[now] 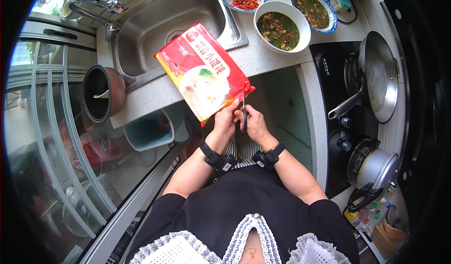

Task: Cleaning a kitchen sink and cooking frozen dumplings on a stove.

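A red and yellow plastic food package (208, 70), printed with a picture of a bowl of wontons, is held up over the counter edge and the near rim of the sink. My left hand (225, 119) grips its near right corner. In my right hand (257, 125) is a pair of scissors (244, 111), dark at the handles. Its blades point away from me and lie at the package's right end, by the crimped seal. Whether they have cut into the plastic cannot be told. Both wrists wear black straps.
Beyond the package are a steel sink (137, 24) and faucet (90, 7). Bowls of soup (259, 45) and a dish of chopped red peppers (225, 0) stand at the back right. A wok (378, 77) and pressure cooker (375, 169) sit right, an inner pot (118, 91) left, a bin (149, 148) below.
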`<action>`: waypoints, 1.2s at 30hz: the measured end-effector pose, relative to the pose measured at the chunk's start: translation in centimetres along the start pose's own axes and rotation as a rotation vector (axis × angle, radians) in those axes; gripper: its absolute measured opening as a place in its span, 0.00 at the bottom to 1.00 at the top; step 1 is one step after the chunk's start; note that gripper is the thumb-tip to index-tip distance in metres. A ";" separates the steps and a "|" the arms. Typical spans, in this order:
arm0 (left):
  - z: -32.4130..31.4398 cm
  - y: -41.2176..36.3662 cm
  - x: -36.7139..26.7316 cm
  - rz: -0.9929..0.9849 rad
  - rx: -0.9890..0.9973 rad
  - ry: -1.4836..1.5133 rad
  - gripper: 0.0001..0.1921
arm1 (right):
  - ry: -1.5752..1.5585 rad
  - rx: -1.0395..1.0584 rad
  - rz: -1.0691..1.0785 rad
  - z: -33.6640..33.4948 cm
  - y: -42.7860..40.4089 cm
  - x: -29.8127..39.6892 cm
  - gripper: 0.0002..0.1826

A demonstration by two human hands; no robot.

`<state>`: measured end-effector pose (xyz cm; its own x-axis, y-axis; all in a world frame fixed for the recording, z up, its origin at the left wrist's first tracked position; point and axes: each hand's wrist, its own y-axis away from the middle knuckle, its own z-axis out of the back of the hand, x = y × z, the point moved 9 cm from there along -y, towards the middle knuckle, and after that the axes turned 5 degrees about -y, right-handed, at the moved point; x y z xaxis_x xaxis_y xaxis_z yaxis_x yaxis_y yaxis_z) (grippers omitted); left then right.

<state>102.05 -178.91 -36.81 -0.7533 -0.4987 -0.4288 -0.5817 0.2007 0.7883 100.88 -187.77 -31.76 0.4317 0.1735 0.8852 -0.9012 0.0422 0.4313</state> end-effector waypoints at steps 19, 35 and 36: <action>5.4 -0.1 -5.7 -0.131 0.034 0.100 0.05 | 0.512 -0.184 -0.063 8.4 -0.8 0.9 0.27; 6.9 2.9 -1.5 -0.005 0.037 0.053 0.07 | 0.652 -0.400 0.446 6.2 -9.4 9.1 0.09; 6.7 3.0 -1.8 -0.026 0.037 0.042 0.08 | 0.508 -0.208 0.267 4.8 -8.5 6.9 0.13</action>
<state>99.59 -171.82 -36.64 -0.7245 -0.5391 -0.4294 -0.6124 0.2176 0.7600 111.71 -191.65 -28.50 0.1643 0.6503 0.7417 -0.9864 0.1149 0.1177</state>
